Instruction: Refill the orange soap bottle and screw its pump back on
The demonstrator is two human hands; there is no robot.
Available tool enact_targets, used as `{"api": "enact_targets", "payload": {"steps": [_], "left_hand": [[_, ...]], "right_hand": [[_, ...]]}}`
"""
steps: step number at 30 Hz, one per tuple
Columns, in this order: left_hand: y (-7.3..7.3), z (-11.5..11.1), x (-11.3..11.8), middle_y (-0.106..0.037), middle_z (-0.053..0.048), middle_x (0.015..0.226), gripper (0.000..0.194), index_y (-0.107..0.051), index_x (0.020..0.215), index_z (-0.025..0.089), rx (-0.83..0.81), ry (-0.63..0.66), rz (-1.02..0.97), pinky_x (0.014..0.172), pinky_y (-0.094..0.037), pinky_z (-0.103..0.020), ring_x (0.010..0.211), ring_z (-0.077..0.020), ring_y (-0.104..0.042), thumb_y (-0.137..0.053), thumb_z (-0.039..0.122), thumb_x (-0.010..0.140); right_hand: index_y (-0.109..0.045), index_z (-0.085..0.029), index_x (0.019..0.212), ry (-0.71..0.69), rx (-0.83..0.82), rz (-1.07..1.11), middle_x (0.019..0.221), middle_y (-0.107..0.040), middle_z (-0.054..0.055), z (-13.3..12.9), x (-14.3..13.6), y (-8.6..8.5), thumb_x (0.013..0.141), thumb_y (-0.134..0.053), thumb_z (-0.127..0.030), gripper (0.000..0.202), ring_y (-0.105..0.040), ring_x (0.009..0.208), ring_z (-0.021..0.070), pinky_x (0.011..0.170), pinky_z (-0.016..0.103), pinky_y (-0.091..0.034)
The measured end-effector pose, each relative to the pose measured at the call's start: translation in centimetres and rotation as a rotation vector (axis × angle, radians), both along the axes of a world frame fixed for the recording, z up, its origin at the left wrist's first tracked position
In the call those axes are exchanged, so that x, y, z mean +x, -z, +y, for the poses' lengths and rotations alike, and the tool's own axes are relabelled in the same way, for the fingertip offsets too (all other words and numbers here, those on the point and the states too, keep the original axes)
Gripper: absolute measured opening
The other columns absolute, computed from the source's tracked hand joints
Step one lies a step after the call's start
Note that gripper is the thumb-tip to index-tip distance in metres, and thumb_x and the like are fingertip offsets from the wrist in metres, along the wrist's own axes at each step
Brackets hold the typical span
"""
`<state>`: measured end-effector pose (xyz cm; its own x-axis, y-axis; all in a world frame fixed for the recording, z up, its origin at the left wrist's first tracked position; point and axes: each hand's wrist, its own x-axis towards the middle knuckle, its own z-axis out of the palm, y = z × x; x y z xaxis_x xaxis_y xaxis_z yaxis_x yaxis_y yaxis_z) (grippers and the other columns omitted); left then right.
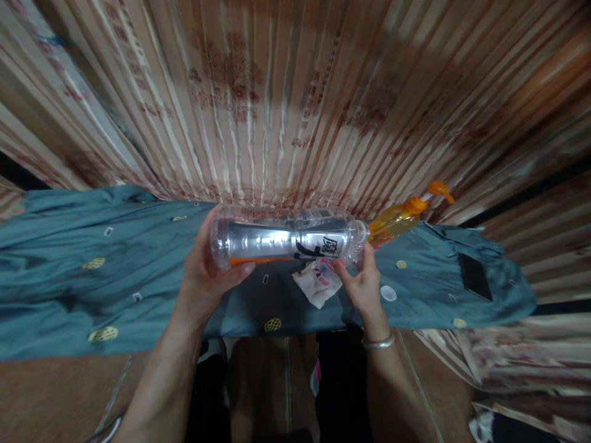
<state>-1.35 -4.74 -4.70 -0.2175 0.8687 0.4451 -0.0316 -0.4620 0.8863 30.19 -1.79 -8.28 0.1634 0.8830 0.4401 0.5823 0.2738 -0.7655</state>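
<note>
The bottle (286,237) lies lengthwise across the middle of the frame, base to the left, neck to the right, held in both hands above the cloth (152,277). The left hand (205,271) is curved wide around the base end, thumb along the lower side; its other fingers go behind the plastic, so how far they wrap cannot be told. The right hand (362,283) has a narrower hold at the shoulder and neck – thumb below, a finger up by the neck, the rest partly hidden.

It looks like clear, thin plastic with a silver label, and no liquid shows in it, so I would expect it to be light for its bulk. The walls should give and dent under a hard squeeze, and the smooth surface may slide or roll in the fingers; breaking seems unlikely. The neck and shoulder are probably the stiffest place to hold, with the base a good second – the broad middle would likely buckle first.

Just below the neck end in the picture is a crumpled packet (318,286); right of the right hand lies a white disc (388,293). The pump bottle (397,218) sits at right of centre, the phone (475,275) far right.
</note>
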Motion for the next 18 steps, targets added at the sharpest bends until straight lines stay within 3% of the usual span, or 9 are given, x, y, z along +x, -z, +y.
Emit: {"api": "enact_targets", "payload": {"steps": [7,14,18], "left_hand": [[-0.16,0.04,0.09,-0.069,-0.008,0.157,0.101,-0.063,0.155,0.039,0.031,-0.027,0.025,0.126,-0.048,-0.062,0.149,-0.0381,-0.062,-0.105,0.047,0.063],[-0.49,0.0,0.21,-0.072,-0.004,0.151,0.098,-0.066,0.151,0.042,0.046,-0.038,0.019,0.123,-0.053,-0.05,0.143,-0.0312,-0.065,-0.106,0.045,0.061],[-0.59,-0.09,0.25,-0.071,-0.005,0.152,0.098,-0.067,0.151,0.042,0.033,-0.05,0.009,0.124,-0.052,-0.052,0.143,-0.0315,-0.065,-0.106,0.045,0.061]], "right_hand": [[-0.061,-0.019,0.144,0.011,0.006,0.0,0.129,-0.077,0.017,0.03,-0.06,-0.04,0.088,-0.077,-0.061,0.072,-0.075,0.117,0.0354,0.108,0.054,-0.059],[-0.06,-0.018,0.144,0.011,0.002,-0.01,0.13,-0.077,0.017,0.08,0.07,0.09,0.087,-0.078,-0.058,0.072,-0.075,0.117,0.0354,0.107,0.054,-0.06],[-0.06,-0.018,0.145,0.009,0.01,-0.009,0.13,-0.077,0.017,0.1,0.16,0.2,0.087,-0.078,-0.058,0.072,-0.075,0.116,0.0353,0.107,0.054,-0.06]]}}
